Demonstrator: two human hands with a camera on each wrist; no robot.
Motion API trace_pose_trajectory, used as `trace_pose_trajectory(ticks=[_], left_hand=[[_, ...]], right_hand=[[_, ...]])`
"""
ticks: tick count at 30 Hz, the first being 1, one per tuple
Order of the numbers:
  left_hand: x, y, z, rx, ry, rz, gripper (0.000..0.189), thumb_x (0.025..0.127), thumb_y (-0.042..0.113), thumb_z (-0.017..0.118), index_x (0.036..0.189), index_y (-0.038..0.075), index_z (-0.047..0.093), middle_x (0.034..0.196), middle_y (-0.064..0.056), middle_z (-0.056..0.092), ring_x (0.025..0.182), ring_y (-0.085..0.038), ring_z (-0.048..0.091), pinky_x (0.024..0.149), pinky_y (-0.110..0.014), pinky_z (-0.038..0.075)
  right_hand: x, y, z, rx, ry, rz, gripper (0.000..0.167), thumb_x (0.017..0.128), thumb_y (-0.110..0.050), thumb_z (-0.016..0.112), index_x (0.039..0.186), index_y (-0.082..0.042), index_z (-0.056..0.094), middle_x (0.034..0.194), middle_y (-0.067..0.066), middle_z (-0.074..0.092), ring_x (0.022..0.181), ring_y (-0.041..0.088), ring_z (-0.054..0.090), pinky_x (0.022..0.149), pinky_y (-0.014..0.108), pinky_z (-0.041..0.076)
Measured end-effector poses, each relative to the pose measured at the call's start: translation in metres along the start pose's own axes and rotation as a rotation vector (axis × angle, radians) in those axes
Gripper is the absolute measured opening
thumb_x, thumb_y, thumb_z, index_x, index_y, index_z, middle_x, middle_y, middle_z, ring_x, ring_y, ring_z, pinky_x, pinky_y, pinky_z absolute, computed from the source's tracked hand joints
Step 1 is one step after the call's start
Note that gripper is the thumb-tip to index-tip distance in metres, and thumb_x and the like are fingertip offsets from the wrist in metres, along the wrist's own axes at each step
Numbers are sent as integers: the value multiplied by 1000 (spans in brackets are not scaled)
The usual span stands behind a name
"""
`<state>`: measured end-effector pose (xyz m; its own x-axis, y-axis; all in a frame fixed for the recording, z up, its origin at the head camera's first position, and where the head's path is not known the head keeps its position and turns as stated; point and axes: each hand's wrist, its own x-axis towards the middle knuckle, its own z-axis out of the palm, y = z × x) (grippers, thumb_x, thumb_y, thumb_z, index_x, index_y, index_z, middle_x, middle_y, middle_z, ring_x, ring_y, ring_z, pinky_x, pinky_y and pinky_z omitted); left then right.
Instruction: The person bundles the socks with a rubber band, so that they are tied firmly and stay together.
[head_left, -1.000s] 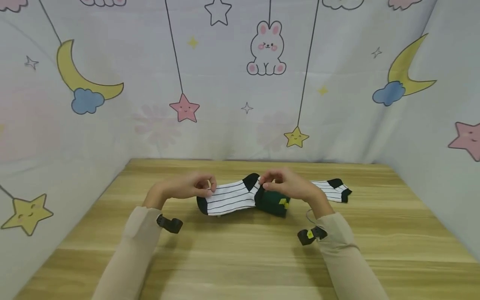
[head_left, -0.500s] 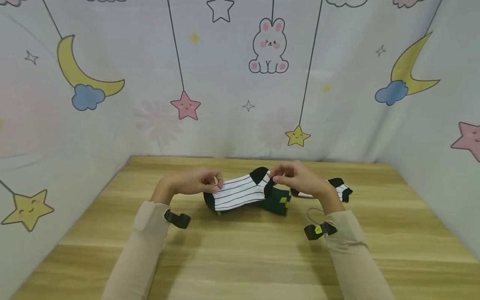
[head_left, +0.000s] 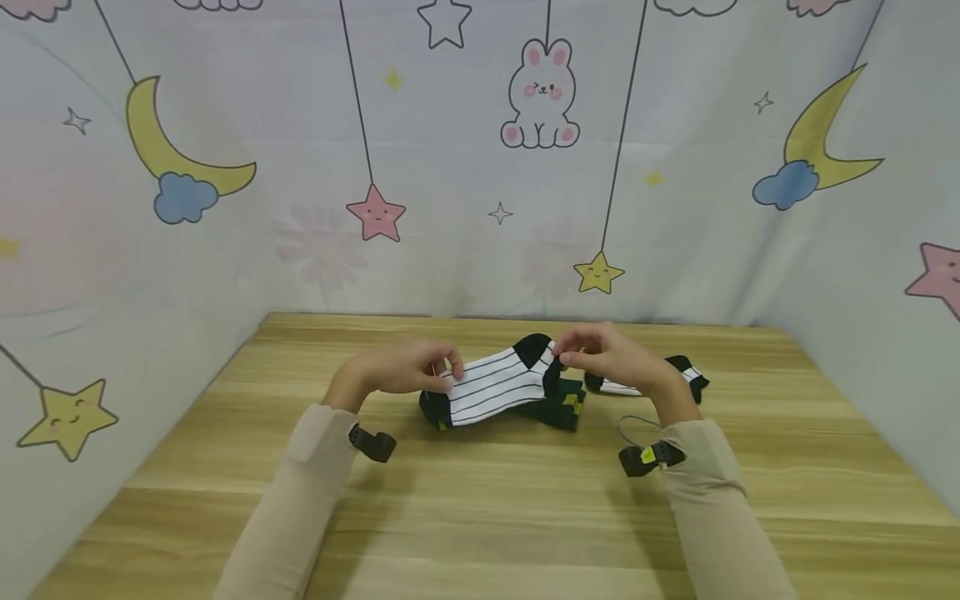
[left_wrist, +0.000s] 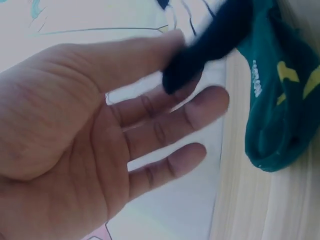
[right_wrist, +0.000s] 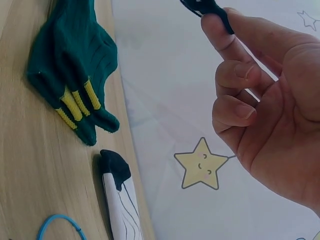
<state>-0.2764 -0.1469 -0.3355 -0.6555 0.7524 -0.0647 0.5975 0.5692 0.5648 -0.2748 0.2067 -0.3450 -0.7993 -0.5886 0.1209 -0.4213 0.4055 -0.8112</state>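
A white ankle sock [head_left: 495, 385] with thin dark stripes and black heel, toe and cuff is stretched between both hands above the table. My left hand [head_left: 405, 367] pinches its black toe end between thumb and index finger; the other fingers of the left hand [left_wrist: 125, 120] are spread. At the cuff, my right hand [head_left: 611, 358] pinches the black edge with thumb and forefinger. Beneath the held sock lies a dark green sock [head_left: 558, 407] with yellow marks, partly covered in the head view. The right wrist view shows this green sock [right_wrist: 75, 65] on the wood.
A second striped white sock [head_left: 622, 389] lies at the right behind my right forearm, partly hidden. A thin looped cord [right_wrist: 59, 218] shows near it. The wooden table [head_left: 480, 517] meets a printed curtain [head_left: 450, 275] at its back edge.
Both hands have shifted right and slightly up with the striped sock, staying pinched at its two ends. More of the other striped sock's left end shows now.
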Motion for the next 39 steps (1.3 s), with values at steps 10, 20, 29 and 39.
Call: trace_pose_trajectory(ticks=[10,20,29,39], left_hand=[[11,0,8,35,54,-26,17,100,8,61,116,9,66,108,-4,66,96,-16,61,85,-35,50],[20,4,16,100,85,-85,22,99,4,61,119,9,69,120,-5,67,108,-18,61,89,-35,51],[25,3,24,170,136,-72,21,97,2,64,116,8,71,116,-6,69,94,-17,60,85,-35,51],[34,-1,35,254,183,-67,17,95,1,65,108,8,74,111,-7,71,102,-22,64,90,-39,52]], right_hand=[[-2,6,-3,-18,-20,37,20,102,-12,60,116,1,65,107,12,68,105,42,62,93,55,46],[-2,16,-3,-34,-26,33,18,101,-8,60,114,3,66,108,13,69,101,34,65,91,54,49],[-4,22,-2,-70,-11,88,18,101,-9,60,113,3,66,101,12,69,97,29,63,86,45,50],[-3,33,1,-100,-57,128,14,98,-6,62,107,4,67,95,9,70,92,29,66,80,41,52]])
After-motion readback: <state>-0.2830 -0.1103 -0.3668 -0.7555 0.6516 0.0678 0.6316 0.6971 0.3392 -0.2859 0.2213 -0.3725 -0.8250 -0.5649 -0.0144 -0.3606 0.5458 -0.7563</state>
